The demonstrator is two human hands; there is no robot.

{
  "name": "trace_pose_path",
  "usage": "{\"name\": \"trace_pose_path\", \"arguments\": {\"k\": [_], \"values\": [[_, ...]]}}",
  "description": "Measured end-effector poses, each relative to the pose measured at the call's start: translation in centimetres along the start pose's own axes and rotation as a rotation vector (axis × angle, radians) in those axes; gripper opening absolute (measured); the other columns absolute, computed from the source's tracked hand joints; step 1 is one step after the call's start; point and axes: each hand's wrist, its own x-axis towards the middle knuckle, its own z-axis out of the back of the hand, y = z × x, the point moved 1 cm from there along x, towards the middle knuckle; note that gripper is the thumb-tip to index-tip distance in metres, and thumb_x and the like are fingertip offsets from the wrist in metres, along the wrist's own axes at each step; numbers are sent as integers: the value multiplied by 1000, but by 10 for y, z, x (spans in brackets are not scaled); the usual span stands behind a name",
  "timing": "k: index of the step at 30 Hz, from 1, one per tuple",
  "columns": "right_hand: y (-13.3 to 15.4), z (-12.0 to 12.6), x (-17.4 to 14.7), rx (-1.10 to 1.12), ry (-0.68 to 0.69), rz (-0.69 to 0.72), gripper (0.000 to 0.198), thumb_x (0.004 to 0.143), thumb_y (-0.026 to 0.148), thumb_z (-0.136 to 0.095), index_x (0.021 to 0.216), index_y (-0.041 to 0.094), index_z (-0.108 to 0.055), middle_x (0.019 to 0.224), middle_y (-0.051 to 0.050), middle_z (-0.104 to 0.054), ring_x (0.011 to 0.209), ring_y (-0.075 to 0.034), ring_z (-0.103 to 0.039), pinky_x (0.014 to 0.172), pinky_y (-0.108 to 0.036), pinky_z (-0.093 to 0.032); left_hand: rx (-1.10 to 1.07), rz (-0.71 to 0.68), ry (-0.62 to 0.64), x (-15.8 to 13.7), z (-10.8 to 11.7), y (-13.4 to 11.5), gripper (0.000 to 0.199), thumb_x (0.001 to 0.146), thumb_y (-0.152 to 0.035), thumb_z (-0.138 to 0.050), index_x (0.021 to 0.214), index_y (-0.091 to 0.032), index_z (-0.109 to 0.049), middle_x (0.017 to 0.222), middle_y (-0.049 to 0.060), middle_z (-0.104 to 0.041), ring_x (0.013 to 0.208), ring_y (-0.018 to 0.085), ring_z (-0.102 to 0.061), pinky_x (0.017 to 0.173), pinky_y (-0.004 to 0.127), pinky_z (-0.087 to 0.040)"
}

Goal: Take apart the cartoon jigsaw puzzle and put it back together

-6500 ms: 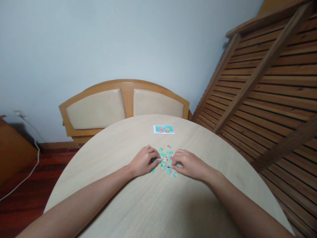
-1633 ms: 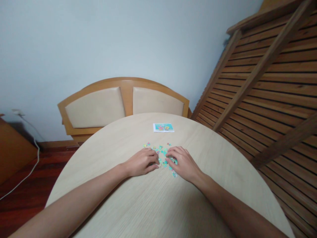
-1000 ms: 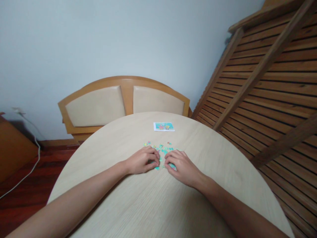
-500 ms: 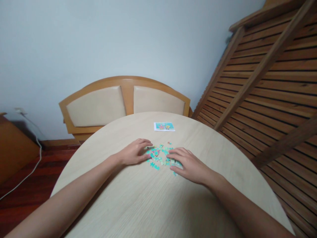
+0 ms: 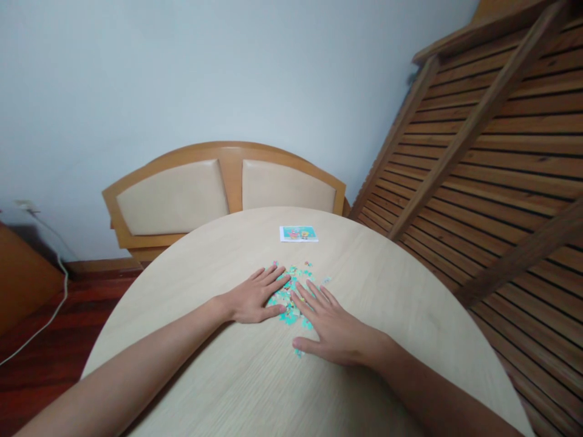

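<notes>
A loose heap of small jigsaw puzzle pieces (image 5: 290, 317), mostly turquoise, lies on the round wooden table (image 5: 237, 382). My left hand (image 5: 257, 297) rests palm down on the heap's left side with its fingers spread. On the right side, my right hand (image 5: 330, 321) lies flat over the pieces, fingers apart, its thumb by a stray piece nearer to me. Neither hand grips anything. Some pieces are hidden under the fingers. Beyond the heap lies a small picture card (image 5: 299, 233) showing a pink and a yellow cartoon figure on turquoise.
Behind the table stands a wooden headboard (image 5: 235, 176) with two cream padded panels, against a pale wall (image 5: 218, 73). A slatted wooden frame (image 5: 492, 145) leans at the right. At the left, a white cable (image 5: 61, 303) runs down to the reddish floor.
Both hands have flattened and spread over the pieces. My right hand has come toward me and slightly left, and the pieces have shifted under the hands. The view has turned slightly.
</notes>
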Motion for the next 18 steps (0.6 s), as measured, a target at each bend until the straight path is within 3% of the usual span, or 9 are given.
{"name": "trace_pose_path", "arguments": {"k": [6, 11, 18], "values": [[13, -7, 0, -10, -6, -3, 83, 96, 67, -41, 158, 15, -24, 163, -16, -19, 152, -35, -15, 122, -56, -16, -15, 113, -46, 5, -6, 1, 67, 103, -56, -33, 158, -21, -20, 164, 14, -17, 152, 30, -12, 121, 51, -19], [-9, -3, 5, -53, -57, -123, 81, 97, 67, -35, 158, 14, -26, 163, -16, -18, 152, -35, -13, 122, -58, -18, -40, 128, -102, 6, -4, -5, 65, 104, -53, -35, 157, -19, -24, 163, 15, -22, 152, 31, -16, 120, 52, -22], [-44, 3, 11, -60, -100, -241, 86, 96, 70, -33, 159, 13, -19, 165, -15, -12, 153, -31, -6, 123, -55, -17, -34, 218, -59, 9, -8, -18, 77, 98, -66, -37, 157, -18, -24, 163, 16, -20, 151, 34, -14, 120, 55, -21]]}}
